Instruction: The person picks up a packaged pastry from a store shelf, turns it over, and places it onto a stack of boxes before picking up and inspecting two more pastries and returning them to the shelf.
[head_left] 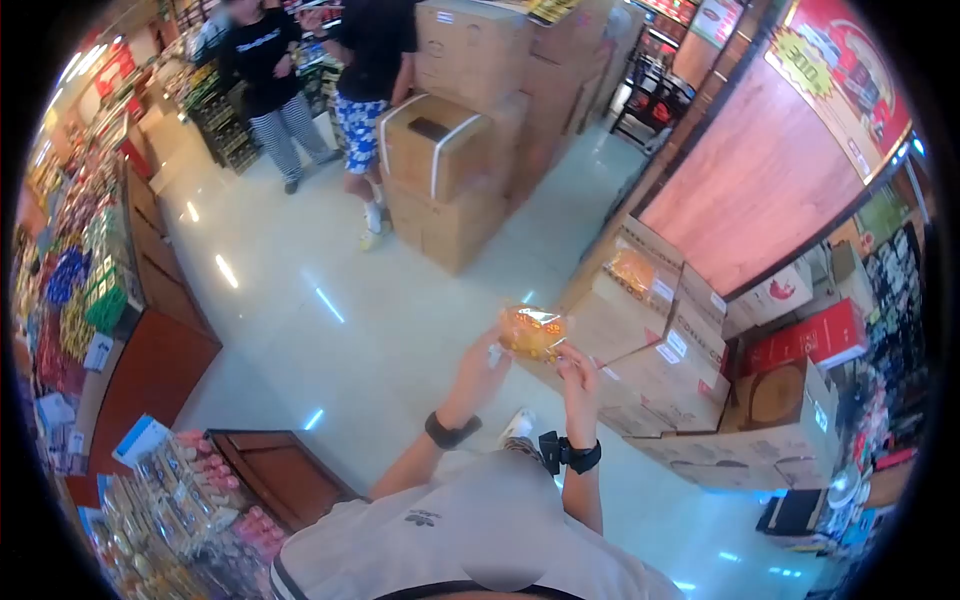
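Observation:
A clear plastic package with orange-brown contents (pixel 535 332) is held up in front of my body, between both hands. My left hand (pixel 487 362) grips its left side, and my right hand (pixel 577 375) holds its lower right edge. Light glints off the wrapping. Each wrist wears a dark band. To the right, a similar orange package (pixel 632 270) lies on top of the stacked cardboard boxes (pixel 620 320).
Large cartons (pixel 440 160) are stacked ahead, with two people (pixel 275 80) standing beside them. Curved wooden display counters (pixel 165 360) with packaged goods line the left. An open carton (pixel 785 410) and a red box (pixel 815 335) are at right.

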